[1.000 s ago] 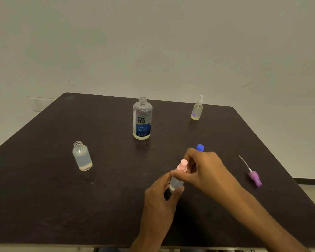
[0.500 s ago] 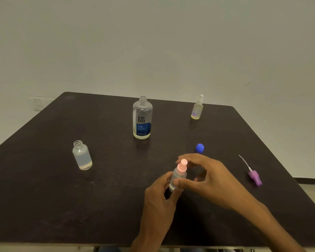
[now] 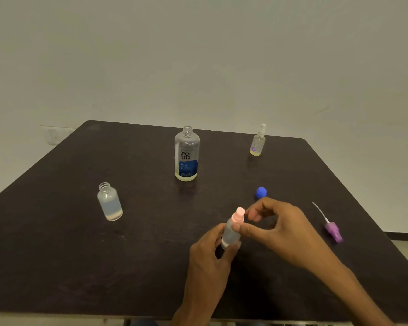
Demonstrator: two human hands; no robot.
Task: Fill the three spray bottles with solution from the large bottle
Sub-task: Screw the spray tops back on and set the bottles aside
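Left hand (image 3: 206,262) fingers clamp the pink-topped bottle (image 3: 231,234); right hand (image 3: 283,229) fingers pinch its collar — blue cap (image 3: 261,192) just behind.

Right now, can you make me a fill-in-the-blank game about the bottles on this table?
1. The spray bottle between the left hand and right hand has a ____ top.
2. The large bottle stands with its cap ____.
3. The loose cap on the table is ____.
4. The purple sprayer lies on its ____.

Missing words: pink; off; blue; side
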